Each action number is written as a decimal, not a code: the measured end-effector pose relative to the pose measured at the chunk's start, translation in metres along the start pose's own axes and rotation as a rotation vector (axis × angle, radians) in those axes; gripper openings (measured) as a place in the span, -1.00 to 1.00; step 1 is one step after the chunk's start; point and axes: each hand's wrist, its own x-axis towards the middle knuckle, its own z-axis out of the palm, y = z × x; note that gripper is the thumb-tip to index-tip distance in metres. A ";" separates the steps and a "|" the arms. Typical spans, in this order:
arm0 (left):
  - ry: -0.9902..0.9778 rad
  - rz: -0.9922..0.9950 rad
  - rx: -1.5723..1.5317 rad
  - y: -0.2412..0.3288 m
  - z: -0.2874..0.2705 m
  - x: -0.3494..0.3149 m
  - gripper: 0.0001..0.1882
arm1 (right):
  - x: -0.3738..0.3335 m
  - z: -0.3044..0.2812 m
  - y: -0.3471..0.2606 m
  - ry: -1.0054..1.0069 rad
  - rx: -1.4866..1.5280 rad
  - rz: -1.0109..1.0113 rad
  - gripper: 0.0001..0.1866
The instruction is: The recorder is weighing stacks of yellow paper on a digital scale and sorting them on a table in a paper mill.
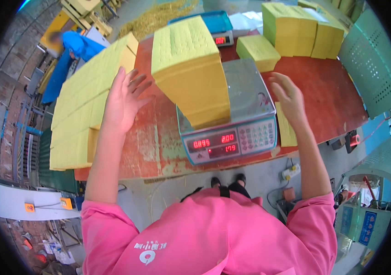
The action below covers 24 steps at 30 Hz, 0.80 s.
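Observation:
A tall stack of yellow paper [195,82], its top sheet marked with rows of small dents, stands on the left part of a digital weighing scale [250,89]. The scale's red displays are lit. My left hand [124,101] is raised to the left of the stack, apart from it, fingers spread and holding nothing. My right hand [288,95] hovers beside the scale's right edge, fingers apart and slightly bent, with nothing in it. A thin yellow paper piece [286,128] lies on the table under my right wrist.
Yellow paper stacks [83,105] line the red table's [145,151] left side. More stacks [289,30] stand at the back right, with a smaller yellow block [258,51] behind the scale. A second scale with a blue tray [218,20] sits further back. A person in blue [78,46] is at far left.

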 end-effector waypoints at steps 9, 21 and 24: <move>-0.241 -0.318 0.125 0.030 0.067 0.058 -0.36 | 0.097 0.137 -0.013 -0.280 0.619 0.191 -0.41; -0.707 -0.411 0.292 -0.008 0.049 0.043 -0.18 | -0.027 0.086 -0.017 -0.075 0.116 -0.081 -0.56; -0.706 -0.460 0.400 0.030 0.057 0.023 -0.13 | -0.068 0.081 -0.047 0.127 0.375 0.049 -0.55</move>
